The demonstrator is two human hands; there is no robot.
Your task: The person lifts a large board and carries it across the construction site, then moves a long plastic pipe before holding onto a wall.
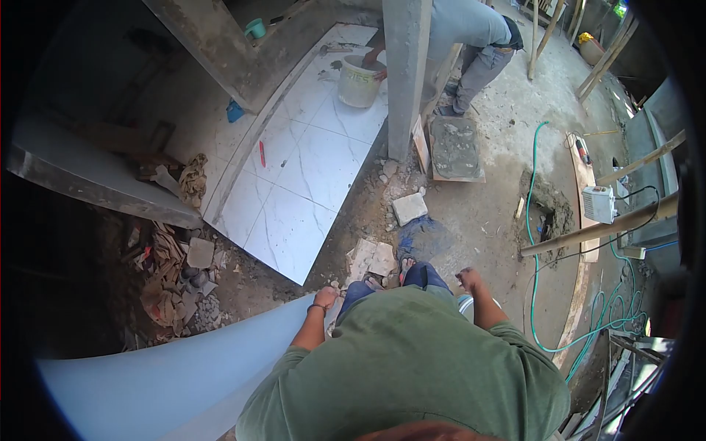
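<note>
My left hand (324, 297), with a dark band at the wrist, hangs beside my left leg near the edge of a smooth pale-blue surface (198, 349). Its fingers are too hidden to judge. On the other side, my right hand (470, 279) is held out, loosely curled with a gap between the fingers, and nothing shows in it. Under that forearm a white bucket (494, 303) is partly hidden by my body. Ahead of my feet lie broken tile pieces (371, 257) and a square pale block (409, 209). White marble-patterned tiles (294, 192) cover the raised floor ahead-left.
A bending co-worker (471, 44) handles a pale bucket (359, 84) on the tiles, partly behind a concrete pillar (407, 81). A tray of wet mortar (454, 149) sits beyond. A red tool (262, 153) lies on tile. Rubble (173, 283), bamboo poles (603, 224) and a green hose (532, 191) lie around.
</note>
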